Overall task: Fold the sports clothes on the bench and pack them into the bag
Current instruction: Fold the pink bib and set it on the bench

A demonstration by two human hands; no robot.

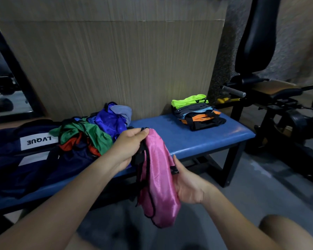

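Observation:
A pink mesh garment with black trim point(158, 179) hangs in front of the blue bench point(197, 139). My left hand point(128, 145) grips its top edge, and my right hand point(188, 184) holds its right side lower down. An unfolded heap of green, blue, orange and grey clothes point(98, 130) lies on the bench to the left. A folded stack topped by a neon yellow piece point(195, 112) sits at the bench's far right. The dark navy bag with a white label point(22, 150) lies on the bench's left end.
A ribbed wooden wall panel point(116, 65) stands behind the bench. Black gym equipment with a padded back point(257, 42) and a frame is at the right. A mirror edge shows at the far left. Grey floor lies below the bench.

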